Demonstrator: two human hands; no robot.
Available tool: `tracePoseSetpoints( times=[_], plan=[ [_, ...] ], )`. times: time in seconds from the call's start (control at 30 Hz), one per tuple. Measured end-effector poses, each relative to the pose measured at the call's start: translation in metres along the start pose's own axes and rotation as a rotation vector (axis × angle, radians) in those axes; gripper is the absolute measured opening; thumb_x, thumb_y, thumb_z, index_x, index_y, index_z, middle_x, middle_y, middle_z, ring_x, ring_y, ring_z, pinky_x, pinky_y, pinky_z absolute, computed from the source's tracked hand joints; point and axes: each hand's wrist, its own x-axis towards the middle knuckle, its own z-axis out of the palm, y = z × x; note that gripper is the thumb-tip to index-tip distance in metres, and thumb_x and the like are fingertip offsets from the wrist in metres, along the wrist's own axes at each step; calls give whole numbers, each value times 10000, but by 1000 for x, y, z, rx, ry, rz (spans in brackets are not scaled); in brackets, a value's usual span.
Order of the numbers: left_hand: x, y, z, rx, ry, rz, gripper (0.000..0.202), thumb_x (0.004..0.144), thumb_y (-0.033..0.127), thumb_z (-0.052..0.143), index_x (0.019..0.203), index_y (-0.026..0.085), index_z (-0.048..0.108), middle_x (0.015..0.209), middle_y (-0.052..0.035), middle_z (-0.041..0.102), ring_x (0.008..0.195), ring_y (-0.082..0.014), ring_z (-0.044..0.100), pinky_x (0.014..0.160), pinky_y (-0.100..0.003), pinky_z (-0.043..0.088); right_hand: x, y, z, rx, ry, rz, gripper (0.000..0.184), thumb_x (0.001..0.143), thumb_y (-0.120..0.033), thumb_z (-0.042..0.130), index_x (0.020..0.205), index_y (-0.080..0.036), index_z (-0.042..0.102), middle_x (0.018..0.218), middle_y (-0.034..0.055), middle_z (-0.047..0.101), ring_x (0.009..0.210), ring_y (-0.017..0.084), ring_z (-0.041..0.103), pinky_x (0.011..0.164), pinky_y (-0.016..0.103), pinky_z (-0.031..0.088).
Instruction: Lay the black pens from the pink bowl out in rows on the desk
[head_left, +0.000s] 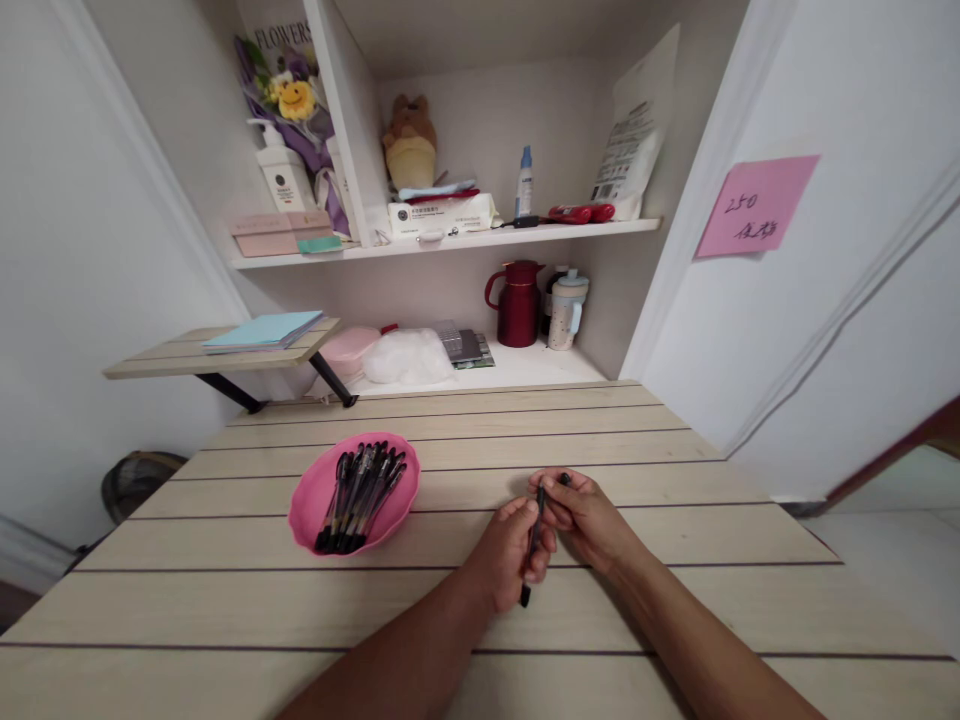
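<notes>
A dark, slim pen (535, 540) slants through the fingers of my left hand (506, 550), which is closed around it. The pen's lower black end sticks out below the fingers, and its upper end reaches the fingertips of my right hand (589, 515). Pinched in my right hand is a small black piece that looks like a pen cap (565, 479); most of it is hidden by the fingers. Both hands are close together above the table. To their left stands a pink bowl (300, 515) with a bundle of several black pens (360, 500) lying in it.
The slatted wooden table (450, 620) runs back to a white shelf unit. A small raised shelf (172, 355) bears blue paper (262, 330) at the left. A red jug (519, 305) and a light cup (568, 310) stand behind the table. A pink note (757, 207) hangs at right.
</notes>
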Motion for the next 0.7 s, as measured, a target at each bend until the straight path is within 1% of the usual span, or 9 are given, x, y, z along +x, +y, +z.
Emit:
tracePoseSetpoints(
  times=[0.07, 0.13, 0.2, 0.3, 0.37, 0.47, 0.57, 0.63, 0.7],
  plan=[
    [0, 0, 0, 7, 4, 3, 347, 753, 498, 523, 810, 157, 488, 568, 37, 514, 311, -8, 310, 317, -162, 123, 0, 0, 0, 19, -13, 10, 281, 665, -390, 691, 785, -149, 610, 363, -89, 371, 345, 56, 320, 345, 191, 297],
    [0, 0, 1, 3, 29, 13, 342, 755, 496, 518, 806, 160, 482, 567, 39, 510, 312, -8, 302, 319, -163, 123, -1, -1, 2, 1, -26, 36, 317, 684, -455, 655, 780, -158, 595, 378, -79, 409, 325, 56, 332, 333, 188, 294],
    [-1, 0, 1, 0, 49, 15, 335, 754, 493, 516, 805, 164, 475, 564, 42, 506, 314, -8, 294, 322, -163, 119, -2, -3, 6, -45, -34, 65, 333, 673, -484, 651, 707, -166, 558, 390, -63, 449, 307, 70, 384, 324, 194, 302],
    [-2, 1, 3, 15, 47, -3, 330, 745, 487, 525, 794, 166, 468, 562, 43, 502, 319, -7, 288, 329, -162, 104, -5, -5, 9, -82, -42, 67, 331, 644, -455, 684, 629, -167, 522, 399, -44, 479, 304, 97, 437, 322, 211, 319],
    [-2, 3, 4, 25, 44, -16, 318, 744, 479, 526, 783, 169, 464, 562, 43, 502, 316, -4, 279, 330, -162, 100, -5, -6, 8, -52, -36, 41, 310, 650, -442, 683, 649, -160, 552, 377, -55, 444, 300, 83, 402, 320, 207, 303],
    [-3, 3, 5, 30, 28, -40, 287, 750, 449, 519, 779, 168, 470, 551, 46, 498, 308, -2, 262, 328, -164, 103, -2, -7, 3, 28, 15, -9, 283, 644, -404, 701, 700, -147, 598, 379, -73, 410, 320, 30, 288, 327, 176, 236],
    [-4, 3, 6, 29, 20, -45, 263, 755, 421, 515, 784, 163, 480, 542, 44, 500, 303, -3, 261, 329, -166, 107, 1, -8, -2, 60, 46, -28, 277, 632, -376, 717, 732, -137, 618, 503, -33, 523, 358, 2, 230, 333, 170, 187],
    [-4, 3, 6, 30, 22, -47, 271, 752, 427, 519, 784, 160, 483, 542, 41, 506, 305, -2, 265, 332, -165, 105, 2, -8, -3, 56, 62, -37, 278, 633, -377, 715, 759, -146, 624, 629, 1, 592, 371, 0, 242, 334, 176, 189],
    [-4, 3, 5, 39, 25, -52, 287, 746, 438, 526, 786, 157, 487, 542, 40, 509, 306, -1, 265, 334, -165, 102, 2, -8, -3, 45, 79, -51, 281, 634, -385, 712, 778, -161, 625, 704, 16, 613, 375, 2, 254, 333, 181, 196]
  ],
)
